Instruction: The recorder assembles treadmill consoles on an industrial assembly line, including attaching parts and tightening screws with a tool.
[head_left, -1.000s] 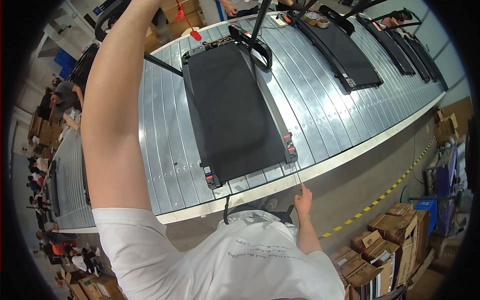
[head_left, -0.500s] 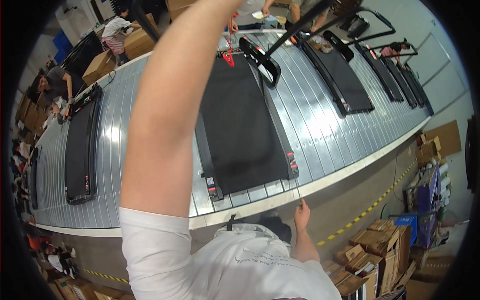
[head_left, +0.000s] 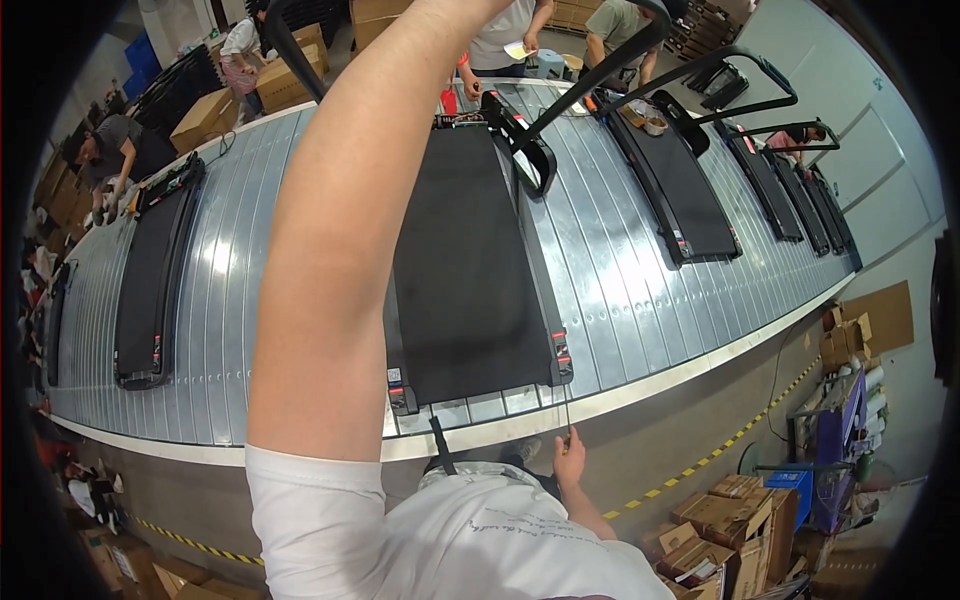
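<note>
Pinching a thin rod, the right hand has its grip clenched on it at the conveyor's near edge. Beyond lies the black treadmill on the belt. The left arm reaches up past the frame; its grip cannot be told

Treadmills on slatted metal conveyor
</note>
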